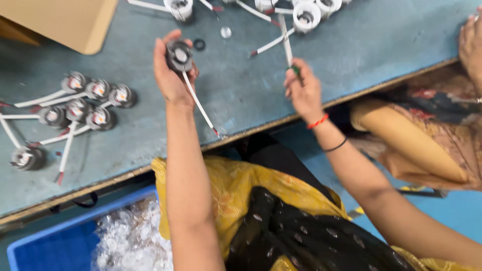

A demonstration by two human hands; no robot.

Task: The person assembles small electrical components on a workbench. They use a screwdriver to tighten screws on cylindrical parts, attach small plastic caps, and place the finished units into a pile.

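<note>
holding a round grey lamp holder [179, 55] up over the blue-grey worktable [241, 90], the left hand [170, 70] has its fingers wrapped around it, a white wire [199, 105] dangling. the right hand [303, 90] pinches a small green-tipped tool [295, 70] just beside. finished holders [85, 108] lie clustered at the left, and a blue bin [55, 246] sits below.

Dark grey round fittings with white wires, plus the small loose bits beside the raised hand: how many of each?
Dark grey round fittings lying on the blue table: 7
Dark grey round fitting in the left hand: 1
Small black ring: 1
Small clear disc: 1
Total: 10
</note>
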